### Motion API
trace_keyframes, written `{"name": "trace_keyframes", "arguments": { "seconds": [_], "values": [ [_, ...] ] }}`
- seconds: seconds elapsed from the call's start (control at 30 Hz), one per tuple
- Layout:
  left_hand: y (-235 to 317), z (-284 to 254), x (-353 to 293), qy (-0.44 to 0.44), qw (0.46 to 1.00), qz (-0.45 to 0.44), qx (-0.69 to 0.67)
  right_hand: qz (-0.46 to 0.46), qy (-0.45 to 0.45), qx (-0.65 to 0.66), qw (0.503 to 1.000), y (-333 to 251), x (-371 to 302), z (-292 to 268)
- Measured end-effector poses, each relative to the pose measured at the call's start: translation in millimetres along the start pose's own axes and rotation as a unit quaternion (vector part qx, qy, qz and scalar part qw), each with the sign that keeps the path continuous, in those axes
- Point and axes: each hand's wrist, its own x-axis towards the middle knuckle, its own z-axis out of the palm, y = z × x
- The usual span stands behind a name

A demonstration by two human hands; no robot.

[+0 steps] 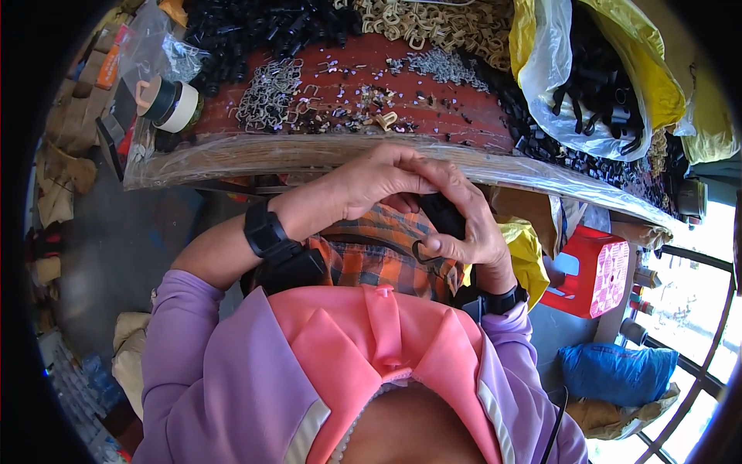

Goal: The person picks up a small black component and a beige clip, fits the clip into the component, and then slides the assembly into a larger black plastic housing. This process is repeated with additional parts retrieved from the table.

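At the frame's centre a small black part (442,215) sits pinched in the curled fingers of the right hand (471,224), the left hand (371,182) closed over it from above (its shape mostly hidden). Above lies the red table (340,85), strewn with metal clips (269,97).

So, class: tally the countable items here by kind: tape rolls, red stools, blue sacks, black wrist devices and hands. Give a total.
Tape rolls: 2
Red stool: 1
Blue sack: 1
Black wrist devices: 2
Hands, left hand and right hand, both closed on a small black part: 2
Total: 8
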Motion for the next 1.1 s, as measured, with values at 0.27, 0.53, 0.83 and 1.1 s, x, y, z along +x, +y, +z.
{"name": "trace_keyframes", "arguments": {
  "seconds": [0.27, 0.53, 0.83, 1.1],
  "values": [
    [6.5, -2.9, -10.5, 0.011, 0.996, -0.081, -0.046, 0.17, 0.24, -0.261, 0.92, 5.0, -65.1, -4.3],
    [8.2, -16.6, -5.1, 0.046, 0.997, -0.006, -0.068, 0.241, 0.367, -0.143, 0.887, -10.8, -118.8, -19.5],
    [19.4, 15.5, 10.4, 0.049, 0.991, 0.087, -0.091, 0.014, 0.163, 0.125, 0.979, -13.1, -0.3, 12.0],
    [17.7, 24.1, 11.1, 0.02, 0.97, 0.072, -0.231, -0.026, 0.14, -0.092, 0.986, -10.3, 12.6, 23.8]
  ]
}}
